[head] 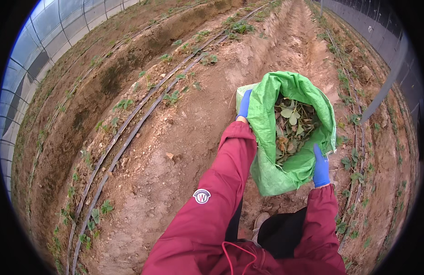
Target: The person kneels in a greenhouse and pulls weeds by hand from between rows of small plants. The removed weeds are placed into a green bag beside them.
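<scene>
A green woven plastic sack point(267, 137) is held in front of me with its mouth open towards my face. Inside lies a heap of plucked leaves and stems point(296, 120), some green, others brown and withered. My left hand point(244, 104), in a blue glove, grips the sack's left side, its fingers partly hidden by the fabric. On the lower right rim is my right hand point(321, 167), also blue-gloved, with the thumb over the inside of the rim and the other fingers out of sight behind it.
To my left a raised soil bed point(157, 165) carries two drip irrigation lines point(129, 129) and small strawberry-like plants point(123, 104). A furrow point(296, 37) runs ahead. At the right stand another planted bed point(356, 161) and a slanting grey post point(384, 92). Greenhouse film walls point(50, 31) rise beyond.
</scene>
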Action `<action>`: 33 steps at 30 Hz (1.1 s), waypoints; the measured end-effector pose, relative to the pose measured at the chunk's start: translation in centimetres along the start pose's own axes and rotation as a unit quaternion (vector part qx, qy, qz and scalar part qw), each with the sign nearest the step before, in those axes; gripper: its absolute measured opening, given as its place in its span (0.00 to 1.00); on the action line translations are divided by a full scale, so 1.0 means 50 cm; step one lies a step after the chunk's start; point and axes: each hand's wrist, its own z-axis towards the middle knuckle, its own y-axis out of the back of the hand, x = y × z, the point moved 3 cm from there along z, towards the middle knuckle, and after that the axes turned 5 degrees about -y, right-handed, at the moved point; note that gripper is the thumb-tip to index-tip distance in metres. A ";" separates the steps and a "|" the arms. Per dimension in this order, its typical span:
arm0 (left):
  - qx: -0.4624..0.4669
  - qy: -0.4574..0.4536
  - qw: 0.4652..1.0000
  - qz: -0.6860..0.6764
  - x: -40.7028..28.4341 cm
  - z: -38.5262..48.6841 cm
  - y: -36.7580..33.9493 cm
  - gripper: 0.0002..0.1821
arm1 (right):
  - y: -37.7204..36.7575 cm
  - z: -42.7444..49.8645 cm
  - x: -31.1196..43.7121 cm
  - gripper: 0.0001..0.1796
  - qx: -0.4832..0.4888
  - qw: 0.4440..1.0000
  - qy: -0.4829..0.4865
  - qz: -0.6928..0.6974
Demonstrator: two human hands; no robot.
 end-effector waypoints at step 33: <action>0.345 0.354 0.433 0.754 0.069 -0.663 -0.105 0.20 | 0.229 -0.756 -0.108 0.16 -0.346 0.852 -0.097 -0.380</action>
